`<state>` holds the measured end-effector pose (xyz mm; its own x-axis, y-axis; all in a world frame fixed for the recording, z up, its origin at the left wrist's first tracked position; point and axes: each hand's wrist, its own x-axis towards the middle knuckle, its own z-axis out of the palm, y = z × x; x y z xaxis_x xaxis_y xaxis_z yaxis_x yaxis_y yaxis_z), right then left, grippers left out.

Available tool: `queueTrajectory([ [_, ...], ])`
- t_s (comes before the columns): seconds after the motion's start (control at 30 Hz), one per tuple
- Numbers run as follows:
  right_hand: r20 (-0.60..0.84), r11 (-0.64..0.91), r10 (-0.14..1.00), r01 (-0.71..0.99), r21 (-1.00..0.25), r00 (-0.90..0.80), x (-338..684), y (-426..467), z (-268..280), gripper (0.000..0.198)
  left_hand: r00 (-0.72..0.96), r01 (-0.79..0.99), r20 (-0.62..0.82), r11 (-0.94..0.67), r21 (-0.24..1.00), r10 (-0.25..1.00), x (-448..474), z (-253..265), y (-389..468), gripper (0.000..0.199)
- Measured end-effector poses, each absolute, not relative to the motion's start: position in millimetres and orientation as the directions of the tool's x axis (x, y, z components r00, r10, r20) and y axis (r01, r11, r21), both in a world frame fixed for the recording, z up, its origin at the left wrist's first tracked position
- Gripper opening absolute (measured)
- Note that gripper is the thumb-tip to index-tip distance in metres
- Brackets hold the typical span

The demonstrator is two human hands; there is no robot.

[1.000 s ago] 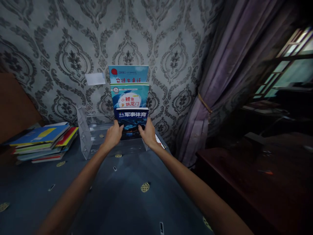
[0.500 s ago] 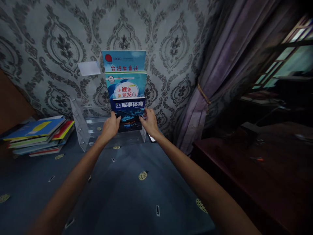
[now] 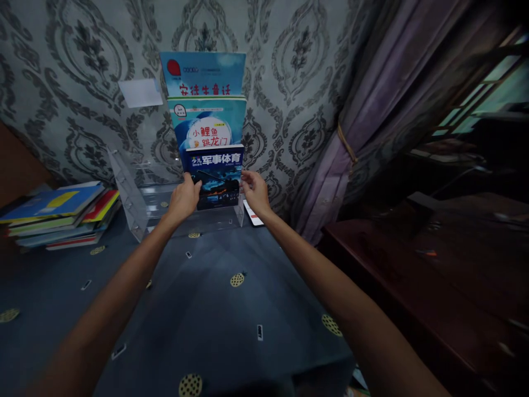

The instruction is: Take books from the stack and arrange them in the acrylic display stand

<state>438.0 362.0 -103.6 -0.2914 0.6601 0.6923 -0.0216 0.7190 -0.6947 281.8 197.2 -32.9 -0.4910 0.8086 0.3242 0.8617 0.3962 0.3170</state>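
Observation:
A clear acrylic tiered rack (image 3: 136,207) stands against the patterned wall on a blue cloth-covered table (image 3: 206,309). Three books stand in its right column: a blue one (image 3: 202,71) at the top, a teal one (image 3: 209,124) in the middle, and a dark blue book (image 3: 215,173) at the front. My left hand (image 3: 184,197) grips the dark book's left edge. My right hand (image 3: 254,190) touches its right edge with the fingers spread.
A stack of colourful books (image 3: 58,215) lies at the table's left. A phone (image 3: 253,214) lies flat beside the rack's right end. A purple curtain (image 3: 363,127) hangs at the right, above a dark wooden cabinet (image 3: 413,286). A white card (image 3: 139,92) is stuck on the wall.
The view has tilted down, so everything sits higher in frame. My right hand's fingers have loosened at the dark book's right edge. The book stays in the front tier.

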Motion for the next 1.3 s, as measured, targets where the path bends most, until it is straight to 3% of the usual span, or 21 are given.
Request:
queueTrajectory([
  [0.2,0.664,0.672,0.684,-0.092,-0.735,-0.302,441.7,360.4,-106.5,0.038,-0.480,0.866,0.321,0.382,0.324,0.816,283.1,-31.2,193.5,0.044],
  [0.9,0.666,0.675,0.698,-0.071,-0.735,-0.263,444.1,352.8,-98.4,0.026,-0.400,0.900,0.383,0.277,0.336,0.833,271.4,-42.0,188.3,0.040],
  [1.3,0.657,0.662,0.725,-0.055,-0.748,-0.208,442.2,348.5,-105.3,0.029,-0.434,0.886,0.359,0.318,0.338,0.826,280.2,-36.1,180.1,0.038],
])
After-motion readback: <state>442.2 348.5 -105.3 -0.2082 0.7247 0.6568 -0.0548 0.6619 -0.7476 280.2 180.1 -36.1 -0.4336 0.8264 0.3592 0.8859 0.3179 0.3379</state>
